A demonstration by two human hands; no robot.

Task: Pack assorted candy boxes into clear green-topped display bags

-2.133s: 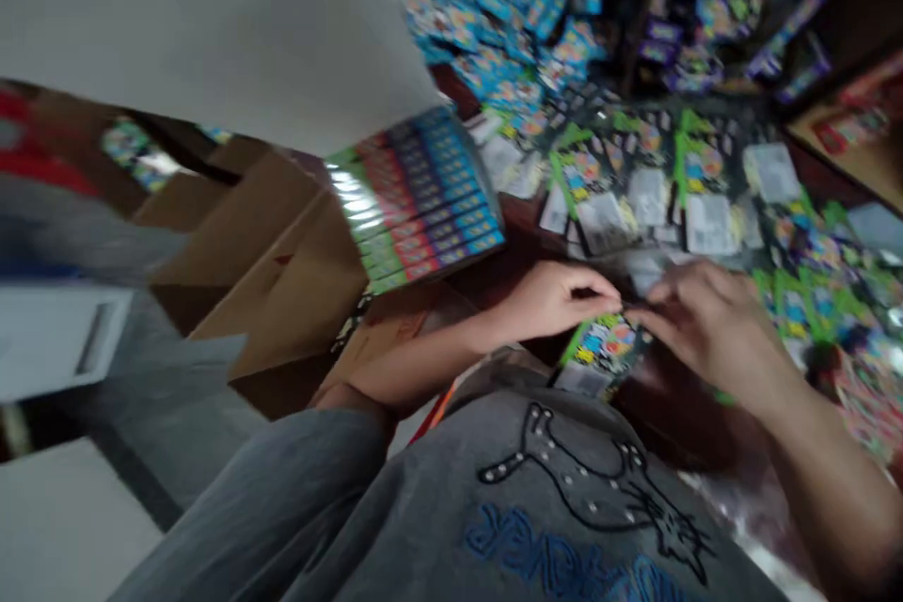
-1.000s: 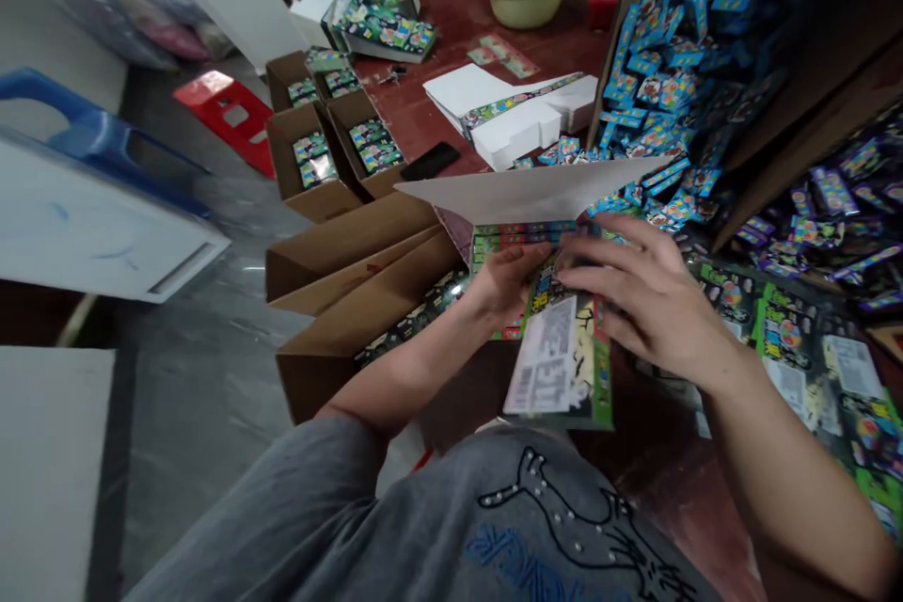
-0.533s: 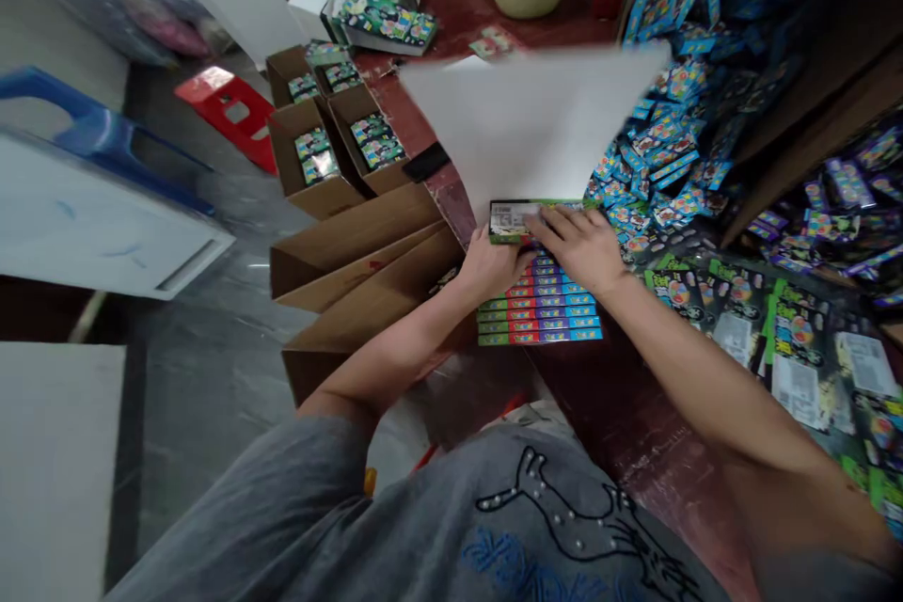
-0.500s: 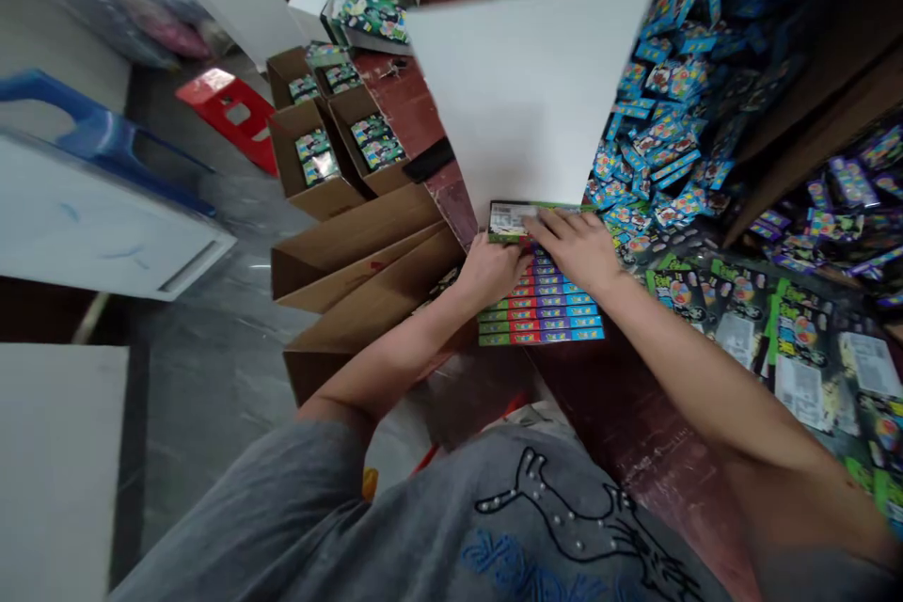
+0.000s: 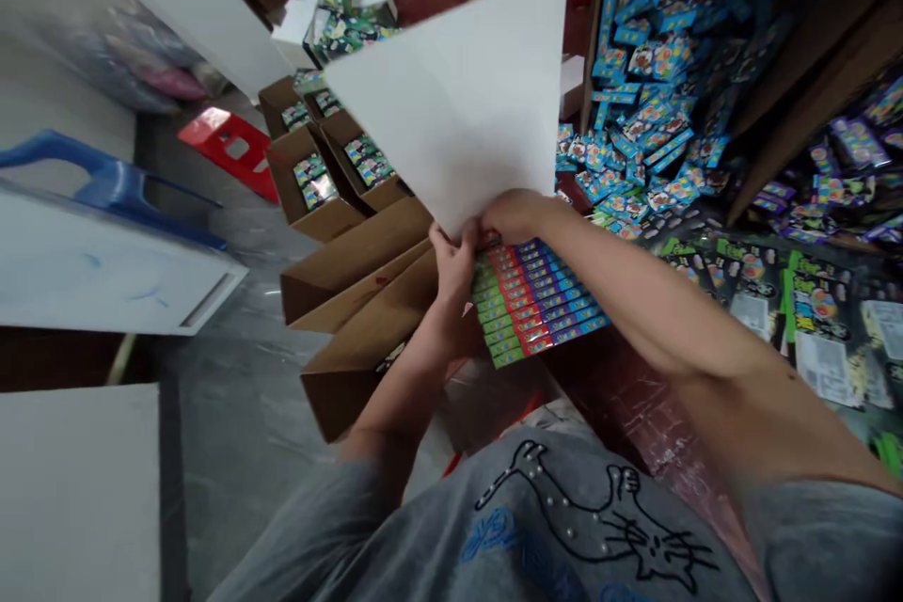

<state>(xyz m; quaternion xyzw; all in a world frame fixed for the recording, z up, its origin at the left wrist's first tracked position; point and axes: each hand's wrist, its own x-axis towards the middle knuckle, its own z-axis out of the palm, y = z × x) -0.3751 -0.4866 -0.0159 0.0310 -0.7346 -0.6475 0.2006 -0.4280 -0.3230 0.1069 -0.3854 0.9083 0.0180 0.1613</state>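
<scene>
A cardboard display box with a tall white flap (image 5: 466,103) standing up holds rows of small packets (image 5: 540,310) in green, red, purple and blue. My left hand (image 5: 455,263) grips the box at the flap's lower left corner, thumb and fingers closed together there. Right beside it, my right hand (image 5: 518,214) has its fingers curled at the flap's base, above the top rows. Its fingertips are hidden between the hand and the flap, so what they pinch does not show.
Open brown cartons (image 5: 339,320) line the left of the dark red table (image 5: 656,395). Blue packets (image 5: 649,132) lie heaped at the right, with purple packets (image 5: 853,150) beyond a divider. Flat printed cartons (image 5: 818,320) lie at the right. A blue stool (image 5: 113,174) stands left.
The box and its white flap have turned and tilted left. My right hand has moved left to the corner beside my left hand, and the packet rows show more fully.
</scene>
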